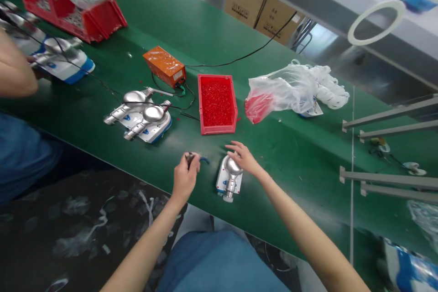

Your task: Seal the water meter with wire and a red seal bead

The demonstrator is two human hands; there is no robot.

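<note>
My left hand (185, 179) grips a small dark tool with a blue handle, probably side cutters (192, 159), at the near edge of the green belt. My right hand (244, 159) hangs with its fingers spread just above a chrome fitting on a white and blue base (229, 178). The palm is near the fitting's rounded silver head, and I cannot tell whether they touch. That fitting lies between my hands, with its stem pointing toward me. Two similar chrome fittings (137, 116) lie together farther up the belt.
A red bin of red granules (216, 104) and an orange box with black cables (164, 67) stand on the green belt (290, 146). To the right lies a plastic bag (290, 91). At the far left, a co-worker's arm (13, 64) reaches over more fittings beside a red crate (70, 11).
</note>
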